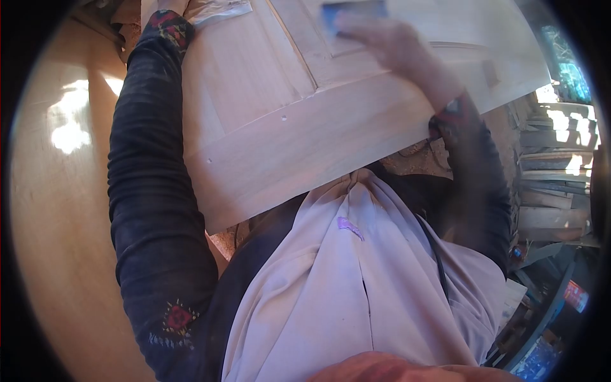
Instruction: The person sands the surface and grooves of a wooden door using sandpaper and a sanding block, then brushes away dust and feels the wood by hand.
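A pale wooden panelled door or board [305, 143] lies in front of my body. On its upper part my right hand [382, 41], smeared by motion, holds a blue block [353, 14] against the wood. What the block is cannot be made out. My left hand [172, 5] is at the top left edge of the board, mostly cut off by the frame, its fingers out of sight. Beside it lies a crinkled, pale sheet or bag [219, 9].
A smooth wooden panel [63, 210] stands along the left side. Stacked wood pieces [554, 172] are at the right, above a dark curved object [547, 312] at the lower right. Wood shavings or dirt cover the ground under the board's near edge.
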`<state>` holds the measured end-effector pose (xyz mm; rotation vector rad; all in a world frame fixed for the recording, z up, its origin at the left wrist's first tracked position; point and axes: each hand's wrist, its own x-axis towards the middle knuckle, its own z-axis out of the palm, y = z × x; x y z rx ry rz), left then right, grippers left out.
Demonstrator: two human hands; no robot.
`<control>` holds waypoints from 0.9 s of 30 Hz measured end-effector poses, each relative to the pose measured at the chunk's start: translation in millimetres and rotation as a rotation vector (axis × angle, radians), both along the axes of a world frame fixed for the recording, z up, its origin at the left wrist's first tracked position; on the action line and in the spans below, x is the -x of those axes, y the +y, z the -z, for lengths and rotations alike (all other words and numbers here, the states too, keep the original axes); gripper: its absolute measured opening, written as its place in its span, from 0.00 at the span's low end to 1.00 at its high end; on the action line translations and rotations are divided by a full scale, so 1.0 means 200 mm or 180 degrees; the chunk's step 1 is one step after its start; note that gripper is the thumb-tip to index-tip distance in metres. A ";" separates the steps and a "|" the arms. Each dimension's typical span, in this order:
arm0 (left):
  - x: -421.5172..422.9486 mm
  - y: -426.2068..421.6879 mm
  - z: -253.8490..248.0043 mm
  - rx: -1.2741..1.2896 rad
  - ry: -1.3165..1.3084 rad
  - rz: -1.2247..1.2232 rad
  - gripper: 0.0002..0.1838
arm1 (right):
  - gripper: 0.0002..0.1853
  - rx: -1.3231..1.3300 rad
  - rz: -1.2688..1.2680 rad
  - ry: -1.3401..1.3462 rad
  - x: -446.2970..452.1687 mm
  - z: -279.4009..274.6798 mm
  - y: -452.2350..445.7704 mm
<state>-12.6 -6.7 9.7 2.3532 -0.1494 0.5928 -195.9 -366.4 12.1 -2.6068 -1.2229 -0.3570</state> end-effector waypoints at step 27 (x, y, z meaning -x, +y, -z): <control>-0.23 0.15 0.17 -0.1717 -0.1200 0.0353 0.14 | 0.19 0.0185 0.0247 -0.0028 0.25 -0.05 0.08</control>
